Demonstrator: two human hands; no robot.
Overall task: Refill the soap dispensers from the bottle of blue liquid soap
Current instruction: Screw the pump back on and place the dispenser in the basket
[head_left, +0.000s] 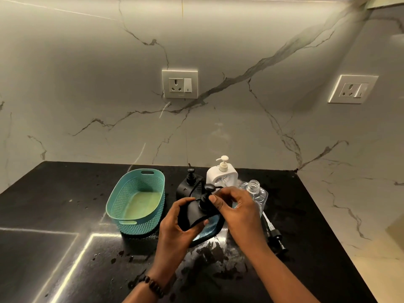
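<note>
Head view: left hand [178, 224] grips a black dispenser [192, 213] at the counter's [54, 204] near centre; right hand [237, 209] pinches its pump [207, 196]. Far right stands an uncapped clear bottle [254, 192]; a teal basket [136, 201] sits left.

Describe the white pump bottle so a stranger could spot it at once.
On the black countertop, look along the marble back wall, right of the teal basket. The white pump bottle stands between a black dispenser and a clear uncapped bottle; it alone is white.
</note>
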